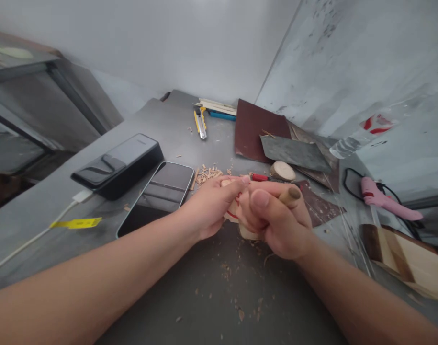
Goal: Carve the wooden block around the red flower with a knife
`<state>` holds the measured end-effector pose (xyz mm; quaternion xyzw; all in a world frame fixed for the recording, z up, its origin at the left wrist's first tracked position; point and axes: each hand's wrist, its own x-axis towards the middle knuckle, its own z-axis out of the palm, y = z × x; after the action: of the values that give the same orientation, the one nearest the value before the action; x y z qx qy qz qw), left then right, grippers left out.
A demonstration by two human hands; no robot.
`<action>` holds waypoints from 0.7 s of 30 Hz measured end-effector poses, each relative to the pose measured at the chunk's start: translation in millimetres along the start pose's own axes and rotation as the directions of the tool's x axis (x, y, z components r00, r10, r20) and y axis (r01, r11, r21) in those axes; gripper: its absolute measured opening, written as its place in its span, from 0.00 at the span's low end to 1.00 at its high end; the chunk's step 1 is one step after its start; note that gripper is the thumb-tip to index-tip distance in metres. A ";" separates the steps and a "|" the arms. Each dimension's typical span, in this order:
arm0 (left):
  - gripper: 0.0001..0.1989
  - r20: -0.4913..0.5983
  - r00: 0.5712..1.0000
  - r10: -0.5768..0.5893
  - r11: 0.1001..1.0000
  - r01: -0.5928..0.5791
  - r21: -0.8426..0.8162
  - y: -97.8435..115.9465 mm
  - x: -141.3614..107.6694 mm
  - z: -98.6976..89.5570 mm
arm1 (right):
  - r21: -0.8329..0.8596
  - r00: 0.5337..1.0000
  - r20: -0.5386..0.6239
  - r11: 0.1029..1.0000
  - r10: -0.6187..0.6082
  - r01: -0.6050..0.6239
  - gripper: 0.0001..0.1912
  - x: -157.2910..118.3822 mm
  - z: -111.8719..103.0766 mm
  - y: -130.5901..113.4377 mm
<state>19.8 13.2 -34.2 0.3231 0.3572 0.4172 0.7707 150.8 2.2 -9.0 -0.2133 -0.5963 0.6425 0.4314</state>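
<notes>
A pale wooden piece (232, 211) with red markings lies between my hands at the middle of the table. My left hand (213, 203) grips its left side, thumb on top. My right hand (279, 215) is wrapped round a tool with a round wooden handle (289, 197), whose end sticks out above the fist. The tool's tip is hidden by my fingers. Both hands touch or nearly touch each other over the wood. Curled wood shavings (207, 175) are heaped just beyond my left hand.
On the left lie a phone (164, 184) and a black power bank (118, 163) with a cable. A yellow cutter (200, 123), brown sheets (256, 129), and a wood disc (282, 171) lie behind; a pink glue gun (386, 200), bottle (365, 129) and wood block (405, 258) are right.
</notes>
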 end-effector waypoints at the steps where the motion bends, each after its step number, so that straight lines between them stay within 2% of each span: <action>1: 0.04 0.004 1.000 -0.015 1.000 0.015 -0.009 0.1 0.3 0.1 | 0.018 1.000 -0.009 1.000 0.002 -0.002 0.29 0.9 0.3 -1.4; 5: 0.05 -0.041 0.994 -0.099 0.991 0.095 -0.096 1.0 1.3 2.0 | 0.094 0.999 -0.034 0.995 0.040 -0.037 0.30 4.8 -3.7 -20.5; 9: 0.09 -0.085 0.987 -0.140 0.986 0.132 -0.098 1.8 1.5 3.8 | 0.118 0.996 -0.074 0.992 0.056 -0.046 0.31 3.6 -10.8 -36.5; 14: 0.08 -0.079 0.990 -0.118 0.988 0.109 -0.112 0.2 1.5 4.4 | 0.086 0.985 -0.144 0.993 0.095 -0.083 0.30 -0.3 -5.9 -35.2; 21: 0.10 -0.049 0.993 -0.107 0.991 0.103 -0.089 -0.4 -1.1 1.8 | -0.006 0.964 -0.265 1.000 0.007 -0.009 0.29 0.3 9.2 -26.4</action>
<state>21.0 11.7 -33.3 0.2591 0.3760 0.3996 0.7948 151.3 -5.2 18.0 -0.3012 -0.5346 0.6079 0.5039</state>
